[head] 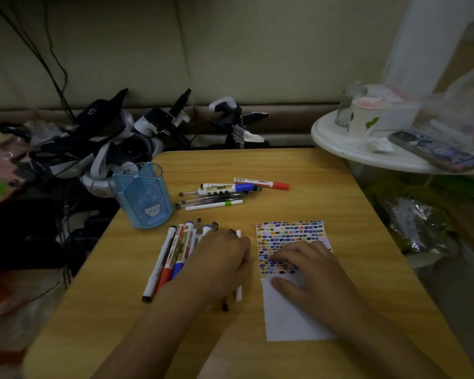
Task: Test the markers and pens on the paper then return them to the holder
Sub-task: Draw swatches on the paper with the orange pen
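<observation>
Lower centre of the frame: the right hand (307, 272) lies flat on the paper (293, 318), fingers spread over the coloured test marks, holding nothing. Just left, the left hand (219, 258) rests palm-down on a row of markers (170, 258) lying on the surface (326, 192); whether its grip closes on any marker cannot be told. Farther up, the blue holder (143, 195) stands left of centre. A second pen group (225, 192) lies beside it, centre frame.
</observation>
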Available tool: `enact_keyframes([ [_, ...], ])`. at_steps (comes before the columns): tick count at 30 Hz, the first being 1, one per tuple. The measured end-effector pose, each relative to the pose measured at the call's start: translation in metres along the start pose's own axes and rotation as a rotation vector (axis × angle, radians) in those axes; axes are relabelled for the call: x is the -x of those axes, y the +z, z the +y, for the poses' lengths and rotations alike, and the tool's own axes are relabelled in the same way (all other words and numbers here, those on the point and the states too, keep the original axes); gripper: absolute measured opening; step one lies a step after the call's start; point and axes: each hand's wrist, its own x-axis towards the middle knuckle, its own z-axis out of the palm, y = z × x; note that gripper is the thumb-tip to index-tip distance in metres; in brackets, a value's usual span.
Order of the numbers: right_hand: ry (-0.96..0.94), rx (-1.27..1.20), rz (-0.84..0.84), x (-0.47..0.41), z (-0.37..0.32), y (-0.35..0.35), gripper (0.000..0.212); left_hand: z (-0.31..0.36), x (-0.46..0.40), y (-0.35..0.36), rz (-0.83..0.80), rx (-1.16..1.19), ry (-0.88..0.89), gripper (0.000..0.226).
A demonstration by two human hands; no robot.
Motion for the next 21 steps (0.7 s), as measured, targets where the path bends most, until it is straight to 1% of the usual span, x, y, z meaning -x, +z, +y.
enact_keyframes([
  [4, 0.000, -0.019, 0.006, 0.000, -0.001, -0.001, 0.039, -0.013, -0.005, 0.004, 0.093, 0.104, -0.012, 0.016],
  [7, 0.000, -0.047, 0.034, 0.001, -0.003, -0.003, 0.039, -0.026, -0.010, 0.004, 0.162, 0.144, -0.100, 0.030],
  [10, 0.002, -0.075, 0.062, 0.002, -0.004, -0.004, 0.041, -0.043, -0.015, 0.004, 0.202, 0.115, -0.198, 0.046],
  [15, -0.014, -0.085, 0.079, 0.005, 0.000, -0.004, 0.048, -0.064, -0.024, 0.008, 0.156, 0.118, -0.296, 0.057],
  [21, -0.012, -0.079, 0.090, 0.007, 0.001, -0.006, 0.047, -0.077, -0.032, 0.016, 0.065, 0.115, -0.333, 0.057],
])
